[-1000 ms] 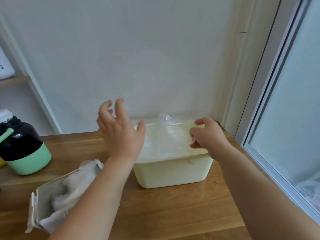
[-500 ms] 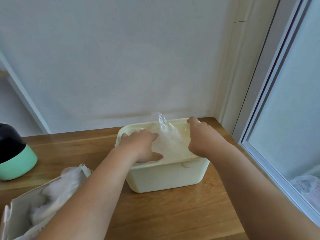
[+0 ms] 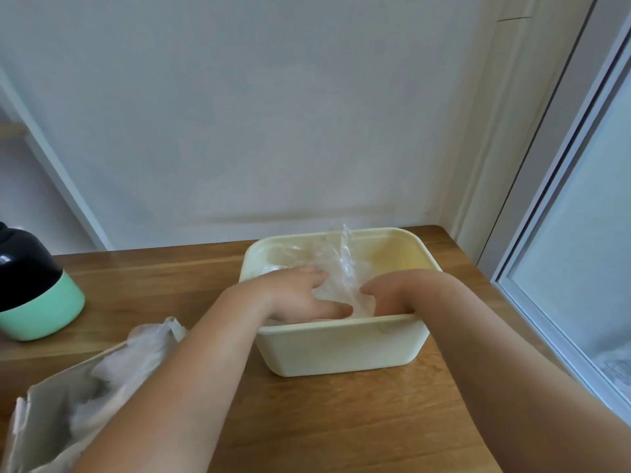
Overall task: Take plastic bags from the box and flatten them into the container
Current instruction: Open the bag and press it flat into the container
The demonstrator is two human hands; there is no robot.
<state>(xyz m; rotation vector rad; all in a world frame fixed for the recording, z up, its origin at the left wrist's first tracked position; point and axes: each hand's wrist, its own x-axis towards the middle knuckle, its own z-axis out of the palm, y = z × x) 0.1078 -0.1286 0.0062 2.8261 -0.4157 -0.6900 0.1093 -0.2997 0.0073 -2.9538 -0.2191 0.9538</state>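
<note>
head view: your left hand (image 3: pixel 298 297) lies palm down inside the cream container (image 3: pixel 341 349), fingers straight and a little spread, pressing on the clear plastic bag (image 3: pixel 341 268) that sits in it. your right hand (image 3: pixel 386 295) reaches into the same container just beside the left, wrist bent over the near rim and pointing down onto the bag. its fingers are hidden behind the near wall, so you cannot tell whether they lie straight or curl round the plastic. between the two hands a crumpled fold of the bag stands up, its tip rising a little above the far rim. the container stands on the wooden table (image 3: pixel 341 428), near the far right corner by the white wall (image 3: pixel 273 114). at the lower left the open cardboard box (image 3: pixel 41 407) lies on the table beneath your left forearm, with more crumpled bags (image 3: pixel 136 356) bulging out of it. a black and mint-green jug (image 3: pixel 37 302) stands at the left edge, well apart from the container. a window frame (image 3: pixel 546 268) runs down the right side.
</note>
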